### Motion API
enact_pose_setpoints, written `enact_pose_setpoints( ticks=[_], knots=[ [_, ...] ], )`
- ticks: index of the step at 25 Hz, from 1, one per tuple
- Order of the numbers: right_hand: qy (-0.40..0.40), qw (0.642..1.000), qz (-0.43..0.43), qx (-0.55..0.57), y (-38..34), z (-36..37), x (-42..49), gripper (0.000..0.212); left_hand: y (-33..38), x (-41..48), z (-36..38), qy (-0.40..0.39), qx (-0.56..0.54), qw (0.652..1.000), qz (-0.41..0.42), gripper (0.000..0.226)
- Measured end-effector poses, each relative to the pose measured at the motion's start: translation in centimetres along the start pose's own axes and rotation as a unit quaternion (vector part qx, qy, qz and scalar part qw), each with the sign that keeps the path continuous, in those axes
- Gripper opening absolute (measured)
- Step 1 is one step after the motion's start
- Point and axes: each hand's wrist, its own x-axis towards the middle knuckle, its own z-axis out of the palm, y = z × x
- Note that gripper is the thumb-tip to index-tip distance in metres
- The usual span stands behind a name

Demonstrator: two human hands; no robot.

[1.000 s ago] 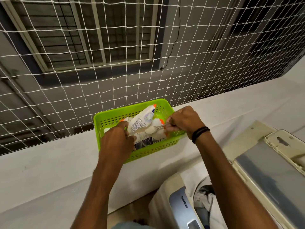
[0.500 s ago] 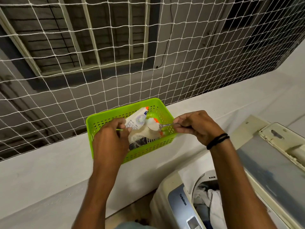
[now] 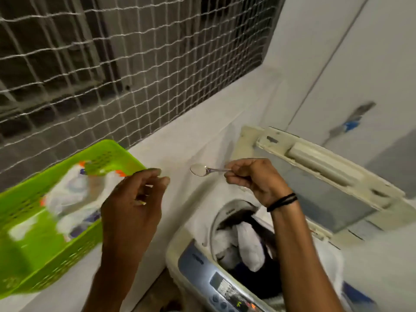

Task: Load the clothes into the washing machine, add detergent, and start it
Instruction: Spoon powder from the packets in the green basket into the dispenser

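My right hand (image 3: 258, 179) pinches a metal spoon (image 3: 202, 170) by its handle, the bowl heaped with white detergent powder, held level over the ledge just left of the washing machine (image 3: 198, 264). The machine's lid (image 3: 324, 176) stands raised and white and dark clothes (image 3: 247, 242) fill the drum. My left hand (image 3: 132, 206) hovers empty, fingers loosely curled, at the right edge of the green basket (image 3: 45, 262). Blurred white detergent packets (image 3: 72, 199) lie in the basket.
The basket sits on a white ledge (image 3: 191, 140) under a white safety net (image 3: 112, 64). The machine's control panel (image 3: 227, 291) with buttons faces me at the bottom. A white wall (image 3: 360, 64) rises at the right.
My right hand lifted the filled spoon out of the basket and carried it right toward the machine. My left hand let go of the detergent packet. The view swung right and down.
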Motion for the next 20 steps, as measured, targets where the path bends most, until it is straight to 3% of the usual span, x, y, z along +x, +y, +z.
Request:
enact_pose_setpoints(
  ticks=[7,11,15,17,20],
  knots=[
    [0.253,0.966,0.024,0.049,6.5,-15.3,0.1,0.023,-1.5,-1.6,14.5,-0.257,-0.025,0.966,0.001,0.011],
    [0.325,0.943,0.066,0.019,12.7,-20.3,1.0,0.022,-4.8,-4.0,24.8,-0.371,-0.07,0.916,-0.133,0.008],
    [0.364,0.916,0.131,-0.107,19.4,-22.5,3.0,0.018,-8.2,-7.4,32.6,-0.42,-0.047,0.86,-0.286,0.01],
    [0.368,0.915,0.124,-0.109,21.6,-21.8,4.0,0.015,-9.0,-8.8,35.0,-0.452,0.012,0.853,-0.261,0.025],
    [0.374,0.9,0.059,-0.216,23.6,-19.9,5.2,0.025,-10.0,-10.5,37.3,-0.503,0.089,0.85,-0.127,0.053]
  ],
)
